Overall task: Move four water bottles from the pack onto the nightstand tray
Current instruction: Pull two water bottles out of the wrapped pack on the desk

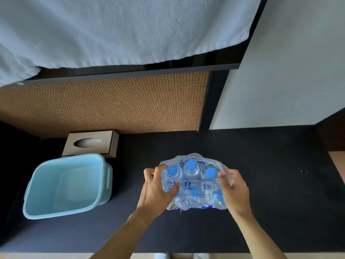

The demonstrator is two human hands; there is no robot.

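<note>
A clear plastic-wrapped pack of water bottles (194, 184) with blue caps stands on the dark surface (270, 184). Three caps show in its far row, where the wrap is torn open; more caps lie under the film nearer to me. My left hand (158, 189) grips the pack's left side, thumb on the top film. My right hand (233, 187) holds the right side and pinches loose wrap. A light blue plastic tub (37, 199) stands empty to the left of the pack.
A beige tissue box (108, 139) sits behind the tub against a woven brown panel (112, 105). White bedding (121, 28) hangs above. A white wall (289, 71) rises at the right. My shoes show at the bottom edge.
</note>
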